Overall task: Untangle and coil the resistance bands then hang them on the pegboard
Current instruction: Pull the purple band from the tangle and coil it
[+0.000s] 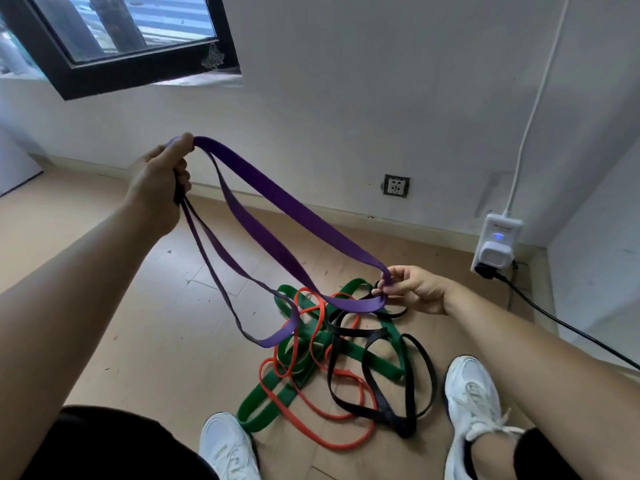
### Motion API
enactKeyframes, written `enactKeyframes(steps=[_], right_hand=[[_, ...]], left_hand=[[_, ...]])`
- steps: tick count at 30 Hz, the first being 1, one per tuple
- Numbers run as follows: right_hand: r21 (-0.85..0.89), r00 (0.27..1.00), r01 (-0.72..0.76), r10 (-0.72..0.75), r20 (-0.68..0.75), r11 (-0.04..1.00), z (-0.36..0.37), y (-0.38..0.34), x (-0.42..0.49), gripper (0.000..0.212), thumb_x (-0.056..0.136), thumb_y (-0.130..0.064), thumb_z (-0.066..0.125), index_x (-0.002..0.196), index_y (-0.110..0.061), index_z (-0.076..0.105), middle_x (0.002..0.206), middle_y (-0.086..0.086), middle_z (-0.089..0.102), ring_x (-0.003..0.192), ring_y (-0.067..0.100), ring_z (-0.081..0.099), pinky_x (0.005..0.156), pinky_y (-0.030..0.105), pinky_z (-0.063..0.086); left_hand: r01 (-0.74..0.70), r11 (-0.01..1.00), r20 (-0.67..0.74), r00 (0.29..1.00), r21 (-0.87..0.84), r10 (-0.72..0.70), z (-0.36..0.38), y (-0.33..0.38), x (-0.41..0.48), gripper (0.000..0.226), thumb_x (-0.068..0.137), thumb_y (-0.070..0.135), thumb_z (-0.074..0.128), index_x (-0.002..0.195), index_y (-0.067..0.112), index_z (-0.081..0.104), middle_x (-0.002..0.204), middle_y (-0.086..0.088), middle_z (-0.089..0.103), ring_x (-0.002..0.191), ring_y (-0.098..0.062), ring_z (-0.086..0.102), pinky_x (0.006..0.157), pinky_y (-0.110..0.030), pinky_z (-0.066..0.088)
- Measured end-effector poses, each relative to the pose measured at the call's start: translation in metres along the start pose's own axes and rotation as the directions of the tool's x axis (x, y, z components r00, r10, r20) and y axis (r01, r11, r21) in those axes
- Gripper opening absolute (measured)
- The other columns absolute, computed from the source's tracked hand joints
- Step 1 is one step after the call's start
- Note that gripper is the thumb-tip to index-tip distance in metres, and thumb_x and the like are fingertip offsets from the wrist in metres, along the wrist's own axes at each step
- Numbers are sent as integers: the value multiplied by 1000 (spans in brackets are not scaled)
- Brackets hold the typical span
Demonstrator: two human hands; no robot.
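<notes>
The purple band [294, 213] strung between your left hand [156, 188] and right hand [415, 289] sags in loops above the tangle of green band [377, 358], orange band [337, 446] and black band [393, 417], barring the straight way down to it. Bare floor [138, 323] lies open left of the tangle. Your left shoe [228, 445] and right shoe [474, 393] flank its near edge; a black cable [554, 315] crosses the floor at right.

A dark-framed window [138, 64] sits high on a white wall [346, 98] above a tan floor [104, 306]. A wall socket [396, 186] is set low near the skirting [294, 204]; toward the corner a white plug-in unit [497, 245] shows a blue light, a white cable [530, 126] rising from it, a black cord [561, 318] trailing away
</notes>
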State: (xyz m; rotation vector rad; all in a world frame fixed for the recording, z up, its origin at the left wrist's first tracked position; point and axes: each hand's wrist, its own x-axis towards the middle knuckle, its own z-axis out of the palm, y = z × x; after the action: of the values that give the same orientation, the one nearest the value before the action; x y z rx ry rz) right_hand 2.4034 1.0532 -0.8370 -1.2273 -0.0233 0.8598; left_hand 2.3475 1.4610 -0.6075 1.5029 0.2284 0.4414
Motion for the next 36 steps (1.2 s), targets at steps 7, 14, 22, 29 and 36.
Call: enactKeyframes(steps=[7, 14, 22, 29, 36], right_hand=[[-254, 713, 128, -267, -648, 959, 14, -10, 14, 18, 95, -1, 63, 91, -13, 50, 89, 18, 71, 55, 22, 67, 36, 27, 50], [-170, 934, 53, -109, -339, 984, -2, -2, 12, 33, 95, 9, 57, 119, -13, 61, 87, 3, 61, 72, 16, 64, 56, 27, 60], [-759, 978, -61, -113, -176, 648, -5, 17, 18, 28, 74, 10, 79, 95, -6, 69, 87, 9, 67, 76, 16, 61, 73, 27, 52], [-715, 978, 207, -161, 133, 668, 72, -76, 4, 78, 76, -24, 87, 145, -21, 50, 141, -1, 55, 126, 15, 53, 109, 35, 43], [-533, 881, 470, -342, 326, 703, 162, -139, -14, 43, 85, -12, 79, 125, -10, 64, 114, 10, 71, 109, 22, 68, 101, 37, 54]], left_hand=[[3, 999, 11, 1000, 34, -4, 8, -6, -1, 17, 89, 36, 74, 87, 20, 70, 59, 12, 44, 52, -5, 38, 53, -17, 33], [-1, 999, 46, 999, 46, -1, 8, -6, -4, 18, 88, 36, 76, 90, 19, 69, 59, 12, 46, 53, -6, 40, 53, -17, 35], [-42, 996, 330, 944, 83, 13, 37, 14, -23, 27, 77, 34, 85, 88, 17, 68, 61, 11, 46, 56, -7, 40, 58, -18, 36], [-152, 964, 513, 858, 217, 20, 77, 24, -48, 24, 78, 28, 83, 86, 12, 66, 62, 10, 51, 58, -8, 44, 59, -19, 40], [-151, 953, 502, 865, 263, -1, 91, 27, -51, 24, 79, 26, 83, 90, 13, 68, 66, 4, 51, 59, -10, 44, 62, -26, 39]])
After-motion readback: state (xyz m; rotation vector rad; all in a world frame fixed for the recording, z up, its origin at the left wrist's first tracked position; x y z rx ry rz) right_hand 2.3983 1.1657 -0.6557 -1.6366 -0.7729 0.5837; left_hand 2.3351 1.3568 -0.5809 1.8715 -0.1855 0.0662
